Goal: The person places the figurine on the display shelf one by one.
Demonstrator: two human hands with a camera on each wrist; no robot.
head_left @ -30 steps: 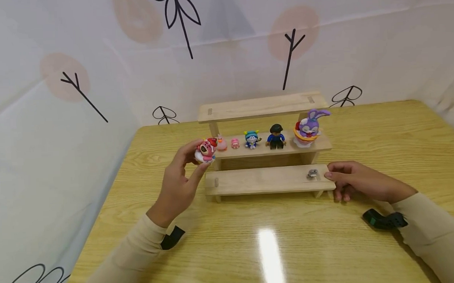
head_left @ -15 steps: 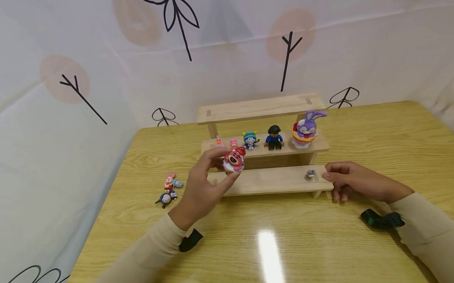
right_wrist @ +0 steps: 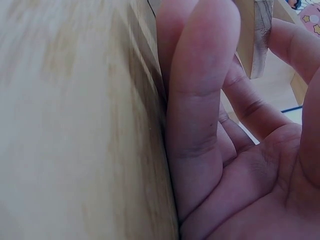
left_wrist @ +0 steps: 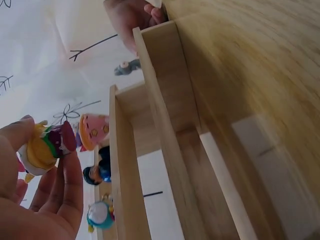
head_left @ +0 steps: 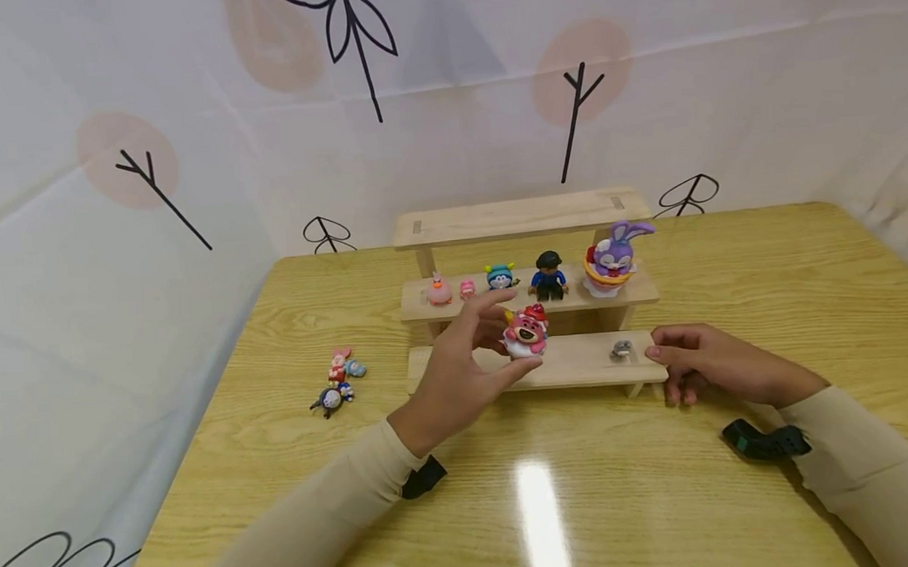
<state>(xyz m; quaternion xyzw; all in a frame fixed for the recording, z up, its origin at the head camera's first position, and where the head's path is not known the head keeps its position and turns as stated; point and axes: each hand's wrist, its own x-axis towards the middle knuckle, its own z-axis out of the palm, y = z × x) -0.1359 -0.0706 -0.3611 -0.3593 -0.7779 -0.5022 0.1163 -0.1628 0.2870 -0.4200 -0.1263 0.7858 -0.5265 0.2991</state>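
My left hand (head_left: 457, 371) pinches a pink bear figurine (head_left: 526, 334) with a red hat between thumb and fingers, above the lowest board of a stepped wooden shelf (head_left: 577, 364). In the left wrist view the figurine's yellow, green and maroon base (left_wrist: 49, 144) shows. My right hand (head_left: 719, 362) grips the right end of that lowest board, thumb at its top edge. The board's end (right_wrist: 261, 40) sits between its fingers in the right wrist view. A small grey figurine (head_left: 621, 349) stands on the lowest board near this hand.
On the middle board stand a pink figurine (head_left: 439, 291), a smaller pink one (head_left: 467, 289), a blue-hatted one (head_left: 500, 277), a toy man (head_left: 549, 276) and a purple rabbit (head_left: 612, 260). Several small figurines (head_left: 337, 381) lie on the table to the left.
My left hand has carried the bear figurine rightward from the shelf's left end to over the lowest board, uncovering the small figurines on the table. The right hand has stayed at the board's end.
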